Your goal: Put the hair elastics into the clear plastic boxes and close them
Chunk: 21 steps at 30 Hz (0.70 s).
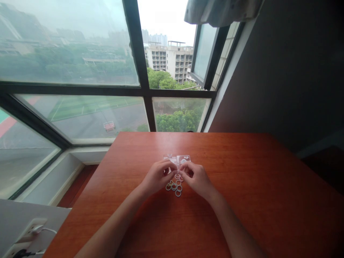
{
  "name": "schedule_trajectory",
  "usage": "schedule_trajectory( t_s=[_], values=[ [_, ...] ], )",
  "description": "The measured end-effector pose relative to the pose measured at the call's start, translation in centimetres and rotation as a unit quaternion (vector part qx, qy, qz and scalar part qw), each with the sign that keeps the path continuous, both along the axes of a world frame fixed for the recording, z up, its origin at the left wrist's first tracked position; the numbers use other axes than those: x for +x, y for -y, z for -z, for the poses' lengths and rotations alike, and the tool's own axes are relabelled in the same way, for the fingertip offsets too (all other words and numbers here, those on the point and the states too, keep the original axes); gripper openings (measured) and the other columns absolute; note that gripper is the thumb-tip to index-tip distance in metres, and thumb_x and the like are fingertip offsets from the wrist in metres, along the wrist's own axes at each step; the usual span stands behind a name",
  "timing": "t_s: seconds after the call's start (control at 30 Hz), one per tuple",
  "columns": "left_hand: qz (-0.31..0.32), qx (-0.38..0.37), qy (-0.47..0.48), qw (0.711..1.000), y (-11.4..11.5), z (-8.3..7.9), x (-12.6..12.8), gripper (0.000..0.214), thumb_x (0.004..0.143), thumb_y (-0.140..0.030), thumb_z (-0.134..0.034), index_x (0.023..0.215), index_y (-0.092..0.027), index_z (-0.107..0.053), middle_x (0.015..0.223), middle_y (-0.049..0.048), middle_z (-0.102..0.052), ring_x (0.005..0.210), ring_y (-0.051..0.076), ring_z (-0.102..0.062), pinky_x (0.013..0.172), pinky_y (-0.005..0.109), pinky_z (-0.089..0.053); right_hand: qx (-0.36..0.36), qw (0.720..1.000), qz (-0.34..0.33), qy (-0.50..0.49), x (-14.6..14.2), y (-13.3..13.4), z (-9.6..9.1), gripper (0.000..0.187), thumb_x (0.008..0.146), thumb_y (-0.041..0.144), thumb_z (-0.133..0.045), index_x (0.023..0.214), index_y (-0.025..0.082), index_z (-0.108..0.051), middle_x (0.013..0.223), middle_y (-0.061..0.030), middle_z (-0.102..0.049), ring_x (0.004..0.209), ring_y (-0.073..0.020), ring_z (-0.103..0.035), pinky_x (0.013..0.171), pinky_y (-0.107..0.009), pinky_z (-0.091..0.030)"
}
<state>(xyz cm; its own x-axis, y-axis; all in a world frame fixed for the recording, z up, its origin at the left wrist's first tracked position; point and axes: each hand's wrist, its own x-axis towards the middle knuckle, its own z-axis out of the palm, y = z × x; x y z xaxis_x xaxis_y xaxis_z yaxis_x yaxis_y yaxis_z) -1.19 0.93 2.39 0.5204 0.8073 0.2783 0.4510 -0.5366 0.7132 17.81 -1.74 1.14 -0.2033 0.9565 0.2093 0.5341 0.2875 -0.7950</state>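
My left hand (160,174) and my right hand (196,178) meet over the middle of the table, thumbs and forefingers pinched together. Whatever lies between the fingertips is too small to make out. Just behind the fingers sits a clear plastic case (185,158), its two halves side by side and partly hidden by my hands. Under and in front of the fingertips lie several small rings that look like hair ties: pink ones (177,176) nearest the fingers, and yellowish and pale green ones (178,193) closer to me. Some of them overlap.
The reddish-brown wooden table (255,172) stretches wide to the right. Beyond its far edge stands a dark-framed window (146,92), with one pane swung outward. Low on the left, a wall socket (33,229) has plugs and a white cable.
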Motion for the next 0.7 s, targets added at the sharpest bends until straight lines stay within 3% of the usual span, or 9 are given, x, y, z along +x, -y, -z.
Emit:
schedule_trajectory(
  t_s=[0.33, 0.7],
  values=[
    [-0.174, 0.107, -0.087, 0.975, -1.6, 0.6, -2.2, 0.012, 0.086, -0.024, -0.052, 0.083, -0.019, -0.064, 0.079, 0.0012, -0.061, 0.065, 0.012, -0.052, 0.061, 0.022, -0.038, 0.002, 0.992, -0.031, 0.120, -0.1, -0.1, 0.3, 0.012, 0.083, 0.021, -0.057, 0.087, 0.021, -0.069, 0.069, 0.0007, -0.065, 0.065, -0.0126, -0.056, 0.064, -0.021, -0.039],
    [-0.190, 0.101, -0.117, 0.970, -2.2, 1.6, -2.8, 0.016, 0.087, -0.027, -0.051, 0.086, -0.021, -0.066, 0.083, 0.0016, -0.063, 0.066, 0.013, -0.054, 0.059, 0.023, -0.038, -0.028, 0.974, -0.098, 0.203, 0.0, 0.4, 0.1, 0.019, 0.082, 0.017, -0.055, 0.087, 0.025, -0.071, 0.083, 0.0011, -0.072, 0.076, -0.0133, -0.062, 0.066, -0.021, -0.037]
  ],
)
